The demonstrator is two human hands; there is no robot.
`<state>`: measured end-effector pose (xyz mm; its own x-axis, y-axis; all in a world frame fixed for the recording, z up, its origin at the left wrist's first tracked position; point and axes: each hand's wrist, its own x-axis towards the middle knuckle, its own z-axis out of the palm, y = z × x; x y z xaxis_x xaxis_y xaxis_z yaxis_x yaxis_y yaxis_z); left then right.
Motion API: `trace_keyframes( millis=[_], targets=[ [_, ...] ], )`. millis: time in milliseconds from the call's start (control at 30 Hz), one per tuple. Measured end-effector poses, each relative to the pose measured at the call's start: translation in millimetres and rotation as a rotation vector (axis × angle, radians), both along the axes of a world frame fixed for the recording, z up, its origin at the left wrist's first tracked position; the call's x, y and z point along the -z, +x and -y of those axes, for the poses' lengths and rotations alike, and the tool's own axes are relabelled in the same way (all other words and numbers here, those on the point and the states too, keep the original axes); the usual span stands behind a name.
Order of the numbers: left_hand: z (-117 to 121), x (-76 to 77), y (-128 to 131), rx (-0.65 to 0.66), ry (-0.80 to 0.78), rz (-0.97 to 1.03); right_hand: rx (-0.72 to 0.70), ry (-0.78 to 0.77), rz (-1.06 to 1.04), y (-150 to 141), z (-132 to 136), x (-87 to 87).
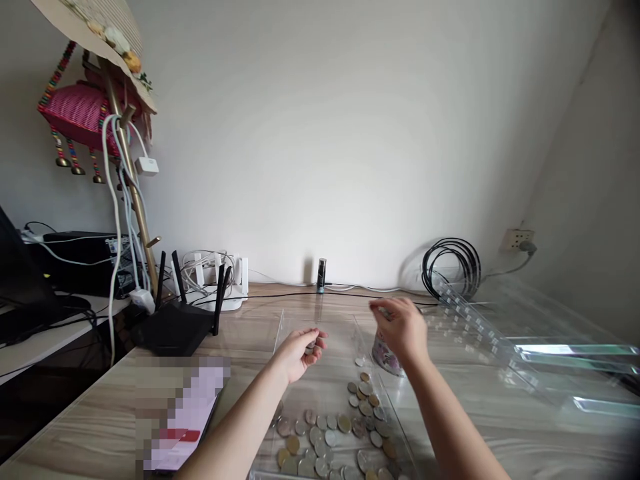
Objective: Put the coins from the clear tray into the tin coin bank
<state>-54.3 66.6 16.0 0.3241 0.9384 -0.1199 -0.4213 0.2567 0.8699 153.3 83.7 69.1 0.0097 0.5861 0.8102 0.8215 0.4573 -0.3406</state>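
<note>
My left hand (pixel 299 355) is closed above a clear plastic tray (pixel 325 393), with coins partly showing between its curled fingers. Just over a round container (pixel 384 360) with a floral pattern, my right hand (pixel 403 325) has its fingers pressed together in a pinch. Whatever it pinches, if anything, is hidden. The hand also covers most of the container's top. Many silver and brass-coloured coins (pixel 330 438) lie spread in the tray, mostly at its near end and along its right side.
To the left lie a phone (pixel 205 400), partly blurred out, and a black router (pixel 175 327). A white router (pixel 233 297), a small dark bottle (pixel 321 275) and coiled black cable (pixel 450 270) are along the wall. Clear plastic panels (pixel 545 363) occupy the right side.
</note>
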Motion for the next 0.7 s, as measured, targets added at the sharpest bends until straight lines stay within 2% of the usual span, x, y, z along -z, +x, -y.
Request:
trace_keyframes(
  millis=[100,200,267,300,367,433,500,533,600,700],
  targets=[
    [-1,-0.5,0,-0.056,-0.065,0.038,0.229,0.043,-0.063,37,-13,-5.7],
    [-1,-1.0,0,-0.058,-0.107,0.059,0.25,-0.18,-0.172,61,-28,-1.8],
    [-2,-0.9,0,-0.066,-0.126,0.076,0.239,-0.354,-0.214,68,-34,1.0],
    [-2,-0.8,0,-0.074,-0.132,0.083,0.238,-0.386,-0.203,69,-35,1.5],
    [-3,-0.7,-1,-0.087,-0.136,0.089,0.27,-0.281,-0.146,65,-33,0.2],
    [-2,-1.2,-1,-0.086,-0.122,0.079,0.284,-0.05,-0.102,52,-25,-2.3],
    [0,-2.1,0,-0.07,-0.093,0.05,0.188,0.105,-0.088,32,-15,-2.4],
    [1,-2.5,0,-0.059,-0.076,0.029,0.089,0.099,-0.078,19,-10,-0.7],
    [3,-3.0,1,-0.019,-0.03,-0.016,-0.169,-0.057,-0.022,-9,-1,6.3],
    [4,-2.6,1,0.039,0.055,-0.072,-0.516,-0.393,0.092,-47,7,21.0]
  ],
)
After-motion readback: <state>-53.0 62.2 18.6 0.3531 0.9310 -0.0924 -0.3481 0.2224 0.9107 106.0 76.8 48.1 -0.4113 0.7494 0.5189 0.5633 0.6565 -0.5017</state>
